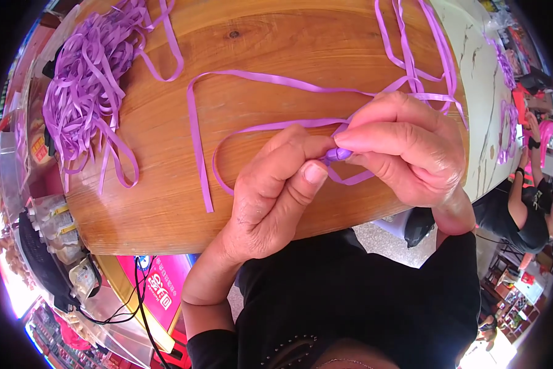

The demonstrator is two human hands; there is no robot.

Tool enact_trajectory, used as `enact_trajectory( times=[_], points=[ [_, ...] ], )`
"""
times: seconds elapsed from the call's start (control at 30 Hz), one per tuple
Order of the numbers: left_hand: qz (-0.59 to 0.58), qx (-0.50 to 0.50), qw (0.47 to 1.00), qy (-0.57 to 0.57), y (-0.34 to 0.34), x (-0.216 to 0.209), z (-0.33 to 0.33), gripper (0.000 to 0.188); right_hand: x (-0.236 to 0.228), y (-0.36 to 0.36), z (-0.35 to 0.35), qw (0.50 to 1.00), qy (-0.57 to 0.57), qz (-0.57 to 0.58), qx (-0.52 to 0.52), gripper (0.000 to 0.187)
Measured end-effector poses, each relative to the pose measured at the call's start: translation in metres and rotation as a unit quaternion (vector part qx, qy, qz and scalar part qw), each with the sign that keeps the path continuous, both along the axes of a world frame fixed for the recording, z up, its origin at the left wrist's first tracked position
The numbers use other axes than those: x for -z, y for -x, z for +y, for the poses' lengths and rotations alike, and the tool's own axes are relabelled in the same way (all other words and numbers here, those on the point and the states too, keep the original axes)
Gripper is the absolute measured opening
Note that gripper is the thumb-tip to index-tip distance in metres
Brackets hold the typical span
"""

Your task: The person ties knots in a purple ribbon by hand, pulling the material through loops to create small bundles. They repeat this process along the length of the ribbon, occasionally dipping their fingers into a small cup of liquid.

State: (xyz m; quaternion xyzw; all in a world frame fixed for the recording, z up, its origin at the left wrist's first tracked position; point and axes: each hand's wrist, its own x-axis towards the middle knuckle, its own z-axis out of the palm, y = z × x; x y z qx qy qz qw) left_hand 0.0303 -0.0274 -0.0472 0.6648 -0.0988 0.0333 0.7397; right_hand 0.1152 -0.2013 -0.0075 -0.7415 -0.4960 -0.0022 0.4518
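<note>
Above the wooden table (165, 227) both hands meet at a small folded knot of purple ribbon (338, 154). My left hand (276, 184) is closed, its thumb and forefinger pinching the left side of the knot. From the right, my right hand (405, 147) pinches the knot's other side between thumb and fingertips. A loose length of purple ribbon (245, 74) runs from behind my right hand across the table, and its cut end lies left of my left hand. A second strand curves in a loop behind my left hand. The fingers hide part of the knot.
A tangled heap of purple ribbon (86, 86) hangs over the table's far left edge. More purple strands (405, 49) lie at the far right, beside a white marbled surface (479, 80). Black cables (142, 301) and a pink box (156, 283) are below left. Another person (525, 209) is at the right.
</note>
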Motion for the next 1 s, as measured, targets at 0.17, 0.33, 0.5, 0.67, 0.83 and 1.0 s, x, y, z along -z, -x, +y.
enact_trajectory(
  times=[0.17, 0.33, 0.5, 0.67, 0.83, 1.0],
  points=[
    [0.007, -0.020, 1.000, -0.005, -0.003, 0.004, 0.002, 0.015, 0.007, 0.001, 0.001, 1.000, -0.002, -0.013, 0.005, 0.023],
    [-0.036, -0.002, 0.998, -0.045, -0.009, 0.005, 0.007, 0.016, 0.008, -0.005, 0.000, 0.989, 0.001, -0.144, -0.023, 0.029],
    [-0.035, 0.005, 0.999, -0.029, -0.009, 0.005, 0.005, 0.017, 0.007, -0.007, -0.001, 0.978, -0.009, -0.205, -0.031, 0.031],
    [-0.011, -0.009, 0.999, -0.030, -0.006, 0.002, 0.003, 0.015, 0.006, -0.006, -0.002, 0.980, 0.001, -0.196, -0.025, 0.031],
    [0.009, -0.009, 0.999, -0.053, -0.006, -0.001, 0.005, 0.013, 0.011, -0.005, 0.000, 0.986, -0.013, -0.167, -0.023, 0.028],
    [-0.038, -0.024, 0.998, -0.043, -0.005, 0.007, -0.003, 0.009, 0.016, -0.003, 0.000, 0.986, -0.031, -0.162, -0.027, 0.026]
  ],
)
